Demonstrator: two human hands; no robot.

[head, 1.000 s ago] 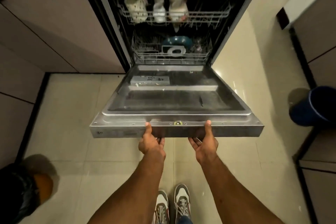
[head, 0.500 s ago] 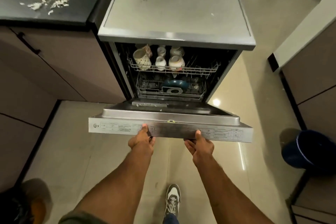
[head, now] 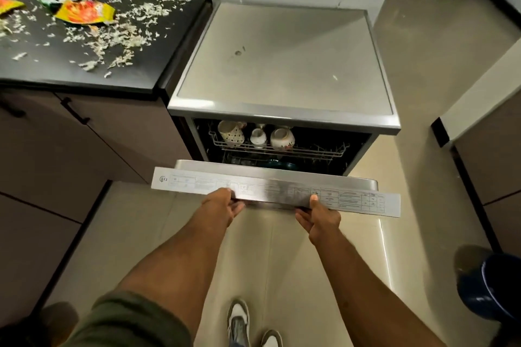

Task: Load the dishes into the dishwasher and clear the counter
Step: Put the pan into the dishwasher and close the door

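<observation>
Black counter (head: 84,70), silver door (head: 267,191), black-dotted white mug (head: 231,132).

Lower rack (head: 270,162) mostly behind door (head: 276,191).

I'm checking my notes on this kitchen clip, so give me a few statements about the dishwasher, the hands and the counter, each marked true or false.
1. Both hands hold the front edge of the dishwasher door. True: the left hand and right hand grip it from below.
2. The door is fully shut. False: it is partly open, with the racks visible.
3. Cups sit in the upper rack. True.
4. The black counter is wiped clean. False: pale scraps and torn wrappers lie on it.
5. A plate stands on top of the dishwasher. False: the top holds no dishes.
</observation>
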